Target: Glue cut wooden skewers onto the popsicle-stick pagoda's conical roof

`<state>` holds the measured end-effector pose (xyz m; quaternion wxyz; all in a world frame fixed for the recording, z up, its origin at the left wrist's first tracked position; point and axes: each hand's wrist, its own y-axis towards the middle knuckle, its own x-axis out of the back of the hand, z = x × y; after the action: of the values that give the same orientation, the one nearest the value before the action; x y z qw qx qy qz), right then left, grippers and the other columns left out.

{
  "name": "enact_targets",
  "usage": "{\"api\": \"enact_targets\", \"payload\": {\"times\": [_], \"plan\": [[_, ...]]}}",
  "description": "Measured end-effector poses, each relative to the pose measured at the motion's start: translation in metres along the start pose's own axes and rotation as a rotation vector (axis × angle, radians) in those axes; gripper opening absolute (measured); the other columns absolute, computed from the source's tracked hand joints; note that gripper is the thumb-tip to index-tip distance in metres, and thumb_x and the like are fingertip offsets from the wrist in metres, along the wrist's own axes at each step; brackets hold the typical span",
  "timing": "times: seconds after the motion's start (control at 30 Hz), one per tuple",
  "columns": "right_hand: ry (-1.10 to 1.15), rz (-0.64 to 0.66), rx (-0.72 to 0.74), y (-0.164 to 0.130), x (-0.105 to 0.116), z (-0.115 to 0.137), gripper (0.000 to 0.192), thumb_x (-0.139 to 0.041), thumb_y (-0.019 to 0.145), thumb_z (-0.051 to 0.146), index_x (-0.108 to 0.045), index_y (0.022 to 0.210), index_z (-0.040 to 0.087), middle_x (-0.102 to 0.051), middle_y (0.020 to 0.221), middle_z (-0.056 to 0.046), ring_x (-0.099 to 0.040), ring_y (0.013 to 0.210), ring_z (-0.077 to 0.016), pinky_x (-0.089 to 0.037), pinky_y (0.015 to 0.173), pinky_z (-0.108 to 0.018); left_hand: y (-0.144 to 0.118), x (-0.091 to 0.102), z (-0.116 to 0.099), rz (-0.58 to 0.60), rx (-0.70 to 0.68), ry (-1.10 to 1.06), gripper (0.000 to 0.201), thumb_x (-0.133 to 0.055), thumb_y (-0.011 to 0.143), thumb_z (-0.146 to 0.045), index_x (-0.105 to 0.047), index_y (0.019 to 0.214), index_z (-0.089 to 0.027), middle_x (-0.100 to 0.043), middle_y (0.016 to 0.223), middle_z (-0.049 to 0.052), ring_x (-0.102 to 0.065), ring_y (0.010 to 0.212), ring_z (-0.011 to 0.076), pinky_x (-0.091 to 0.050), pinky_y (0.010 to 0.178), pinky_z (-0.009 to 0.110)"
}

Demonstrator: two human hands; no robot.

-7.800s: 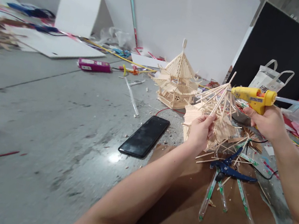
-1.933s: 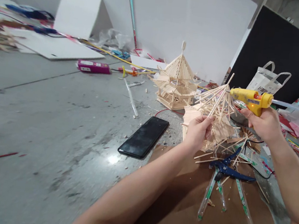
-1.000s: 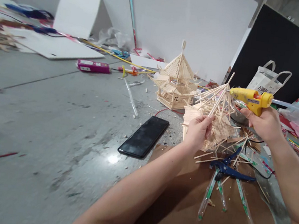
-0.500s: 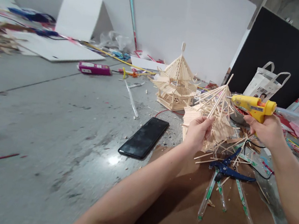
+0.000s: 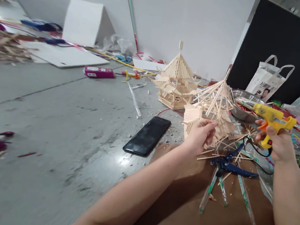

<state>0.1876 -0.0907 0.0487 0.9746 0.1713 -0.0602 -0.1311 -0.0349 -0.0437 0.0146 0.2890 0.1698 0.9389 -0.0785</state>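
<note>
In my right hand is a yellow hot glue gun, its nozzle pointing left towards the stick model. My left hand is closed in a pinch at the lower end of a thin wooden stick, which slopes down from the peak of an unfinished stick roof. Beneath that open roof frame are slatted stick panels, partly hidden by my left hand. A completed-looking stick pavilion with tiered roofs stands behind, to the left.
Blue cutters lie on brown cardboard among loose sticks and clear plastic sleeves. A black phone rests on the floor to the left. Behind are a metal bowl, a white bag and a purple power strip.
The glue gun has moved right and slightly down, away from the roof's peak. My left hand stays by the lower stick ends. The camera view has shifted a little.
</note>
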Motion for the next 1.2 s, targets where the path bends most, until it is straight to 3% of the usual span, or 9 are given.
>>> {"api": "enact_targets", "payload": {"times": [0.17,0.3,0.43,0.5,0.6,0.73,0.87,1.0,1.2], "plan": [[-0.053,-0.071,-0.142,0.003,0.020,-0.012,0.038,-0.068,0.059,0.053,-0.058,0.074,0.020,-0.055,0.049,0.002,-0.051,0.041,-0.0106,-0.041,0.039,-0.023,-0.005,-0.004,0.002,0.053,0.011,0.167,0.016,-0.060,0.069,-0.023,-0.046,0.062,-0.016,-0.040,0.041,-0.008,-0.029,0.028,0.0009,-0.014,0.031,0.016],[-0.070,-0.056,-0.274,0.002,0.035,-0.034,0.045,-0.070,0.054,0.056,-0.054,0.072,0.018,-0.052,0.047,0.003,-0.049,0.038,-0.0100,-0.039,0.038,-0.022,-0.009,0.000,0.003,0.058,-0.028,0.424,0.013,-0.055,0.074,-0.022,-0.051,0.063,-0.016,-0.043,0.044,-0.007,-0.029,0.032,0.0009,-0.018,0.034,0.017],[-0.060,-0.047,-0.372,-0.002,0.044,-0.063,0.043,-0.070,0.056,0.053,-0.056,0.073,0.016,-0.057,0.056,0.001,-0.049,0.040,-0.0090,-0.041,0.038,-0.023,-0.025,0.012,0.007,0.035,-0.228,0.779,0.004,-0.057,0.071,-0.019,-0.059,0.070,-0.016,-0.049,0.051,-0.004,-0.040,0.045,0.0042,-0.030,0.045,0.017],[-0.047,-0.083,-0.414,-0.004,0.047,-0.074,0.039,-0.070,0.057,0.050,-0.056,0.073,0.017,-0.057,0.059,0.001,-0.048,0.040,-0.0081,-0.041,0.038,-0.022,-0.035,0.019,0.011,-0.035,-0.384,0.925,0.007,-0.054,0.074,-0.021,-0.059,0.073,-0.016,-0.053,0.057,-0.002,-0.044,0.051,0.0060,-0.034,0.050,0.018],[-0.010,-0.140,-0.465,-0.006,0.051,-0.086,0.035,-0.071,0.057,0.047,-0.056,0.072,0.019,-0.056,0.059,0.002,-0.048,0.041,-0.0080,-0.041,0.037,-0.022,-0.047,0.027,0.018,0.050,-0.489,1.213,0.012,-0.049,0.077,-0.020,-0.061,0.078,-0.017,-0.059,0.067,0.001,-0.049,0.058,0.0084,-0.039,0.059,0.021],[-0.010,-0.170,-0.494,-0.006,0.059,-0.099,0.035,-0.070,0.058,0.048,-0.055,0.072,0.019,-0.057,0.061,0.002,-0.047,0.041,-0.0085,-0.041,0.036,-0.023,-0.045,0.035,0.029,0.206,-0.296,1.675,0.024,-0.039,0.084,-0.026,-0.061,0.086,-0.018,-0.062,0.090,0.008,-0.058,0.077,0.0159,-0.043,0.068,0.027],[0.020,-0.191,-0.516,-0.006,0.067,-0.111,0.037,-0.071,0.059,0.047,-0.054,0.072,0.017,-0.056,0.059,0.002,-0.047,0.041,-0.0080,-0.042,0.037,-0.022,-0.033,0.045,0.041,0.236,-0.116,1.982,0.031,-0.030,0.087,-0.025,-0.058,0.092,-0.015,-0.058,0.097,0.013,-0.062,0.079,0.0230,-0.046,0.063,0.033],[0.050,-0.235,-0.545,-0.008,0.069,-0.115,0.035,-0.070,0.061,0.046,-0.053,0.072,0.017,-0.056,0.059,0.002,-0.047,0.039,-0.0076,-0.043,0.036,-0.022,-0.024,0.056,0.047,0.213,-0.080,2.048,0.031,-0.029,0.088,-0.028,-0.056,0.094,-0.014,-0.057,0.100,0.014,-0.063,0.081,0.0269,-0.047,0.063,0.037],[0.004,-0.254,-0.536,-0.007,0.069,-0.117,0.032,-0.067,0.064,0.045,-0.053,0.069,0.018,-0.055,0.058,0.002,-0.049,0.040,-0.0083,-0.044,0.037,-0.023,-0.018,0.062,0.046,0.264,-0.027,1.975,0.025,-0.032,0.086,-0.025,-0.055,0.089,-0.015,-0.058,0.100,0.014,-0.063,0.084,0.0261,-0.047,0.068,0.037]]}}
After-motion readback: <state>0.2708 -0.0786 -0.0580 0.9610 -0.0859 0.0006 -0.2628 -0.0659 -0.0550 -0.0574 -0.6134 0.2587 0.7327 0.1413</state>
